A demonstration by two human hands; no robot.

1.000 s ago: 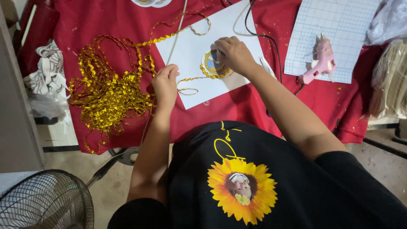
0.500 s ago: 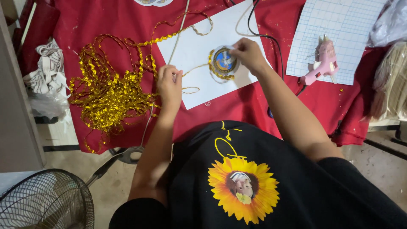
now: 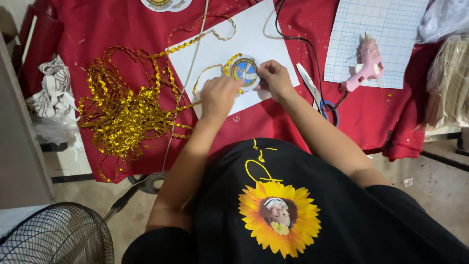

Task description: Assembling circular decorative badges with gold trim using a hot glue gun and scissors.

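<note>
1. Gold trim (image 3: 122,110) lay heaped on the red cloth (image 3: 381,117), left of the white sheet (image 3: 222,46).
2. Left hand (image 3: 218,97) and right hand (image 3: 275,79) pinched the round badge (image 3: 243,70) on that sheet, close together.
3. Pink glue gun (image 3: 364,66) rested far right.

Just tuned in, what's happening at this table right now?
A person is working on a small round badge that lies on a white sheet over a red cloth. Both the left hand and right hand are at its edge, where gold trim runs around it. Scissors and a pink glue gun lie to the right.
</note>
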